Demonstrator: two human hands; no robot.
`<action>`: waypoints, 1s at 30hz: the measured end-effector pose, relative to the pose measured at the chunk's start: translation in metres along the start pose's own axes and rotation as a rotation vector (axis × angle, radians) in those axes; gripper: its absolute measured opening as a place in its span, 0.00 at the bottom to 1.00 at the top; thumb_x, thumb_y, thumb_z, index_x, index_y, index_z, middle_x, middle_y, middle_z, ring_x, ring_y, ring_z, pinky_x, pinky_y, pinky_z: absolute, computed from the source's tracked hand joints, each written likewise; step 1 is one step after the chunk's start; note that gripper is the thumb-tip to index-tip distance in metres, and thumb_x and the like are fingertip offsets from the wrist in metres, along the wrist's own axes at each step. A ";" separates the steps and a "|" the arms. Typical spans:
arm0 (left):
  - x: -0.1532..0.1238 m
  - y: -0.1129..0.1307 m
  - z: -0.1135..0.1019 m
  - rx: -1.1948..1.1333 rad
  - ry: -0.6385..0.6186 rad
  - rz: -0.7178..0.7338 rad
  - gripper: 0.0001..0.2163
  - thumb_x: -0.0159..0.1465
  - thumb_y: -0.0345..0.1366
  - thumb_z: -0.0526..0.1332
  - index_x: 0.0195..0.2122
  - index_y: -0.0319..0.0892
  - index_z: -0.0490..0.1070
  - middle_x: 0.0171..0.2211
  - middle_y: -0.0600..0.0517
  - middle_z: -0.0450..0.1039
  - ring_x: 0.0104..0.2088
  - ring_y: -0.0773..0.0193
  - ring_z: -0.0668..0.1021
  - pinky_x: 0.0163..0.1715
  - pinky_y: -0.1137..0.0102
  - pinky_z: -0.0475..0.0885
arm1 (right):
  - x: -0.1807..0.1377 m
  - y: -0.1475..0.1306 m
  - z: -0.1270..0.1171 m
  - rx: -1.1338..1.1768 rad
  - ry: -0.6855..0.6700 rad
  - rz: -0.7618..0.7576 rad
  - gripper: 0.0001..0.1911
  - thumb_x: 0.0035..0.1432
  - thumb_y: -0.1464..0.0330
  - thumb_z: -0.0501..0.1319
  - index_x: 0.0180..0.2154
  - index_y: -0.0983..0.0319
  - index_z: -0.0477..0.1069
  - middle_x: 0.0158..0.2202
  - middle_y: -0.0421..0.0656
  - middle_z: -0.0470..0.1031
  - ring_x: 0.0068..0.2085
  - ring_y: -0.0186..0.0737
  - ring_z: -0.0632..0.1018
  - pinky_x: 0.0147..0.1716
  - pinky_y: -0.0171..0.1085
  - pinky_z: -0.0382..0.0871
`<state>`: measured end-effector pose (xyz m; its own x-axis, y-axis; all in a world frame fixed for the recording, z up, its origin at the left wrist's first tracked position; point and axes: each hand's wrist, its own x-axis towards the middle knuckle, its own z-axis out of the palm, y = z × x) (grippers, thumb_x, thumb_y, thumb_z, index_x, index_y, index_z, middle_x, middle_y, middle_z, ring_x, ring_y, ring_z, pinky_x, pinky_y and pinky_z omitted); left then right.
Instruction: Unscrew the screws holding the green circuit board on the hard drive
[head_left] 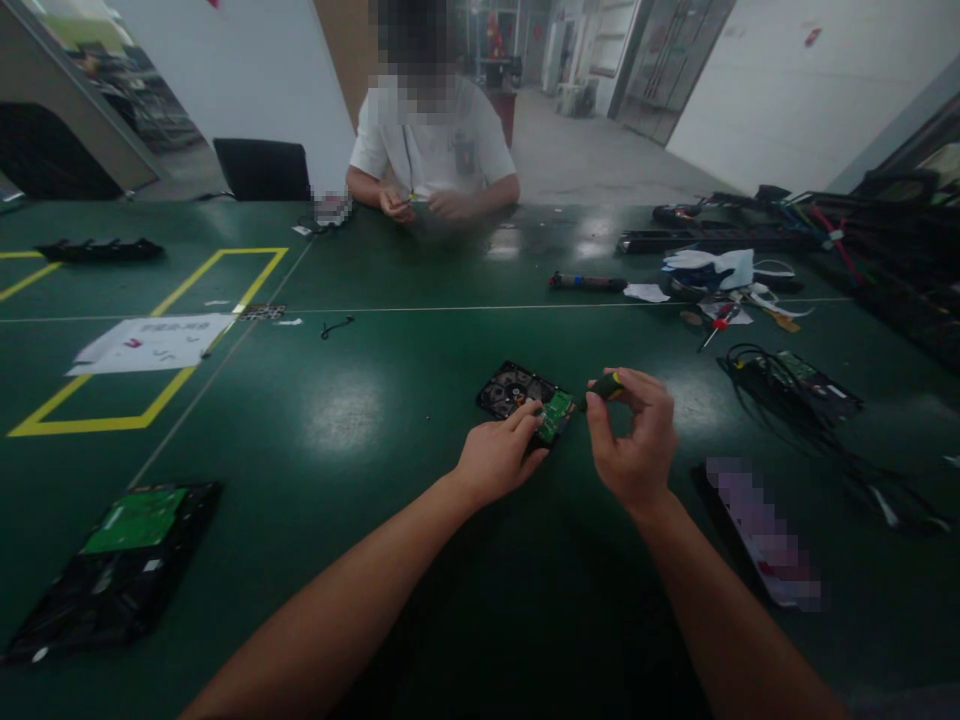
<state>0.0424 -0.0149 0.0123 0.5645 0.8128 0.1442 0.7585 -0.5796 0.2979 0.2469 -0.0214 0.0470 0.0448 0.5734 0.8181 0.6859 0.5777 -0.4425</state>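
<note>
A hard drive [497, 391] lies on the green table with its green circuit board [555, 416] facing up at the right end. My left hand [500, 453] steadies it, fingers over the top and thumb along the near edge. Pinched between the thumb and fingers of my right hand [636, 436] is a screwdriver with a green and yellow handle [604, 386]. It is held tilted just right of the circuit board. Whether its tip touches a screw is too dark and small to tell.
Black hard drives [112, 570] lie at the front left. On the right are a blurred-out phone-like object [761, 530], another board with black cables [806, 380] and a red screwdriver [720, 325]. Paper [150, 343] lies on yellow tape markings. A person in white [442, 150] sits opposite.
</note>
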 end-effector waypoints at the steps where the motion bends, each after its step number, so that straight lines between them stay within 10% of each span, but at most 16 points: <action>1: 0.000 0.000 0.000 0.001 0.000 -0.002 0.19 0.72 0.46 0.57 0.61 0.47 0.64 0.72 0.48 0.59 0.50 0.54 0.83 0.46 0.59 0.80 | 0.001 -0.001 -0.001 -0.034 0.004 -0.018 0.28 0.61 0.72 0.67 0.61 0.56 0.65 0.53 0.49 0.74 0.49 0.47 0.80 0.43 0.49 0.83; 18: 0.001 0.001 0.001 0.009 -0.013 -0.016 0.19 0.72 0.47 0.58 0.61 0.49 0.64 0.72 0.48 0.59 0.50 0.54 0.83 0.47 0.59 0.80 | 0.006 -0.009 -0.005 -0.098 -0.072 -0.073 0.24 0.67 0.74 0.59 0.62 0.53 0.65 0.52 0.48 0.75 0.53 0.47 0.78 0.53 0.55 0.79; 30: 0.001 0.002 0.004 0.015 0.008 -0.009 0.20 0.72 0.47 0.58 0.62 0.49 0.64 0.72 0.48 0.59 0.52 0.53 0.82 0.46 0.59 0.80 | 0.003 0.000 -0.003 -0.057 0.085 -0.055 0.26 0.57 0.69 0.74 0.53 0.55 0.67 0.47 0.44 0.75 0.47 0.46 0.80 0.46 0.49 0.80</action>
<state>0.0455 -0.0155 0.0093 0.5549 0.8184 0.1495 0.7683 -0.5730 0.2853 0.2493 -0.0220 0.0504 0.0658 0.4890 0.8698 0.7289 0.5718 -0.3766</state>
